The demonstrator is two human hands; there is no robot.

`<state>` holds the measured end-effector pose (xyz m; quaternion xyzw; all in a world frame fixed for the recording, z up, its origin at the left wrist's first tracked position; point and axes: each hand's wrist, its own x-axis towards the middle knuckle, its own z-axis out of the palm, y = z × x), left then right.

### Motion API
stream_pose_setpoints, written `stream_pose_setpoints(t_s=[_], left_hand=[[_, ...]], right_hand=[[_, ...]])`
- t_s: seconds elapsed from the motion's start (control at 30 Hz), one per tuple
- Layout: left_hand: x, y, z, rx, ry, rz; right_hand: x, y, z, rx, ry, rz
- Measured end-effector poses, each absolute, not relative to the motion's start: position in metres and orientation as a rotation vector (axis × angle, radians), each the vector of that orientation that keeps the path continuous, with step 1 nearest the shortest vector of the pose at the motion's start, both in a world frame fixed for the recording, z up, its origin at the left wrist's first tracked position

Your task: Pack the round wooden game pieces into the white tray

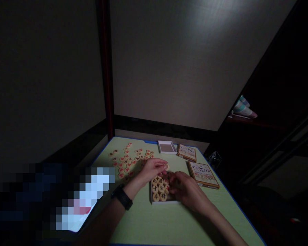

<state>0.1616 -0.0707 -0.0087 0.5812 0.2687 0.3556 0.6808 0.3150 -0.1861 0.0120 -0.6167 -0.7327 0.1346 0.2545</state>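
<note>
A small white box tray lies on the green table, holding several round wooden game discs with dark marks. My left hand, with a black watch on its wrist, pinches one pale disc just above the tray's far edge. My right hand lies over the tray's right side, fingers curled down onto the discs inside. Many more loose discs with red and dark marks are spread on the table beyond my left hand.
A second empty white tray sits at the table's far edge, with two printed box lids to its right. A blurred bright object lies at the left. Dark walls and a wooden post surround the table.
</note>
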Motion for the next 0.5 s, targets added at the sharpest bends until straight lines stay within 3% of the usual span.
stream_pose_setpoints(t_s=[0.3,0.5], left_hand=[[0.166,-0.071,-0.02,1.381,0.483,0.619],[0.162,-0.071,-0.011,1.36,0.599,0.763]], right_hand=[[0.315,-0.183,0.004,-1.373,-1.977,0.018],[0.319,-0.19,0.014,-1.727,-1.966,-0.043]])
